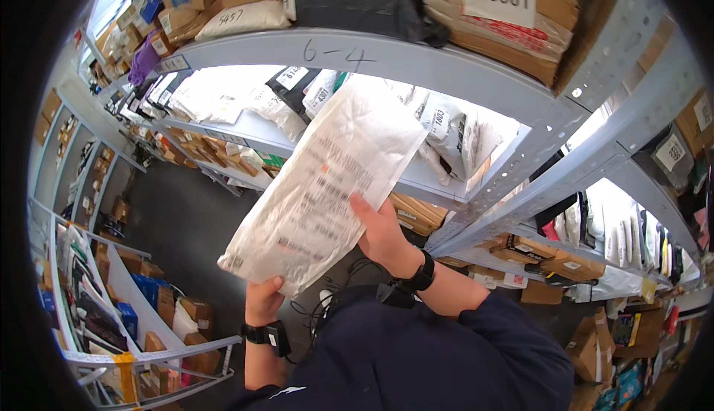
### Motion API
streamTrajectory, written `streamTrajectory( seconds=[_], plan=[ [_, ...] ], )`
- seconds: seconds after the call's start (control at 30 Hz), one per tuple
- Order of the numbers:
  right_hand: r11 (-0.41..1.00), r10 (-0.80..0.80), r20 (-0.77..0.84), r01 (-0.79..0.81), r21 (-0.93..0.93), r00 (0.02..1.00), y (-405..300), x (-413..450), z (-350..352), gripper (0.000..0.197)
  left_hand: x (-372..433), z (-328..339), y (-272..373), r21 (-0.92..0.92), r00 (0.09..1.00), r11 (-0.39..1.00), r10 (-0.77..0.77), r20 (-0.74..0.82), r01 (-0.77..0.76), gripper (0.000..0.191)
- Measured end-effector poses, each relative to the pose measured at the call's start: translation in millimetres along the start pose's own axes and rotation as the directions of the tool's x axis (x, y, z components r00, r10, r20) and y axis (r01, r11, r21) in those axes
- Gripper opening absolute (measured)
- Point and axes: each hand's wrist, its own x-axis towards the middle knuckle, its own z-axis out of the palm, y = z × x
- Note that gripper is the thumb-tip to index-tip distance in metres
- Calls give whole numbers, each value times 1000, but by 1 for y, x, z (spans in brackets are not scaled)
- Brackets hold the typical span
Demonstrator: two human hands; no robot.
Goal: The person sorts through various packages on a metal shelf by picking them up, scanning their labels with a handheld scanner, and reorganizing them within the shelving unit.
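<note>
A long white padded mailing bag (329,188), bearing printed writing on its upper face, is held slanted in front of the shelving. My left hand (264,299) grips its lower edge, thumb on top. At the bag's right edge, my right hand (385,231) is closed on it with the thumb over the print. The fingers beneath the bag are hidden. Behind its upper end, a lit metal shelf (268,139) holds white and dark mailing bags, among them a labelled grey-white bag (440,123).
Cardboard boxes (502,20) stand on the shelf above. A perforated metal upright (535,126) rises at the right. More racks with parcels (625,232) stand right and left. Black cables (312,310) lie on the dark floor (178,210) near my feet.
</note>
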Motion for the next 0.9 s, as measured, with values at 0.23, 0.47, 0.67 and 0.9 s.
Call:
streamTrajectory(
  seconds=[0.23,0.47,0.67,0.9],
  plan=[
    [980,182,-21,-180,88,983,-5,7,-9,37,-15,-11,21,21,997,997,74,22,-74,70],
    [814,581,255,-546,-201,773,17,-5,-3,41,33,49,22,178,987,972,139,76,-151,31],
    [858,480,301,-369,-357,824,10,-10,-35,45,54,103,9,144,951,956,275,-144,-255,44],
    [885,452,279,-387,-259,847,-12,-12,-47,52,51,103,16,280,986,956,121,-118,-84,36]
  ],
)
